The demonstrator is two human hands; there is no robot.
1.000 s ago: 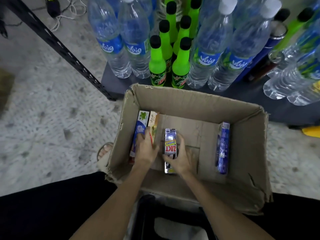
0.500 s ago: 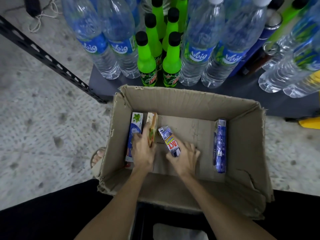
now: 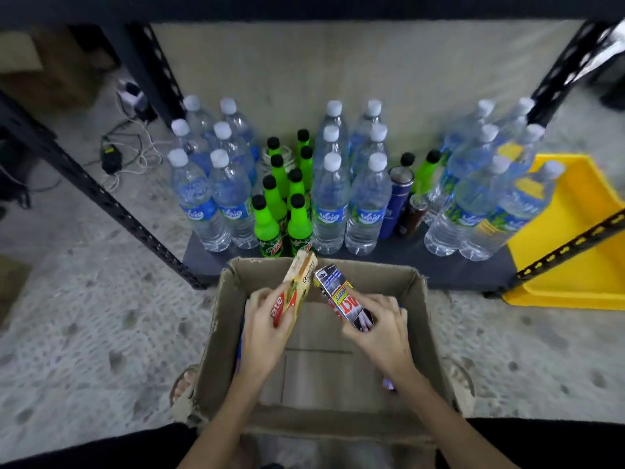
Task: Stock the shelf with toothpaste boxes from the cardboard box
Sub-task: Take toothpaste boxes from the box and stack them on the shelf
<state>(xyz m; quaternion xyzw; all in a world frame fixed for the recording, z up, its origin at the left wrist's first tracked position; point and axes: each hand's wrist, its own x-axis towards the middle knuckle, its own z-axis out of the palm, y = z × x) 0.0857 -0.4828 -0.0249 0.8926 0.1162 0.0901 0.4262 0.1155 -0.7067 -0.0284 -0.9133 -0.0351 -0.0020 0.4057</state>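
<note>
Left hand grips a tan toothpaste box with a red panel, fingers curled round its lower half; right hand grips a dark toothpaste box with yellow and red print the same way. Both boxes are lifted above the carton, tilted, top ends leaning toward the shelf, close together but seemingly not touching. Step: carry both to the shelf. Best to keep them apart, clear the carton's far rim, and pick a free spot, since the low shelf deck beyond the carton is crowded with water bottles and green bottles. Set each down square, label out. Both boxes are slim, light cardboard; don't squeeze.
</note>
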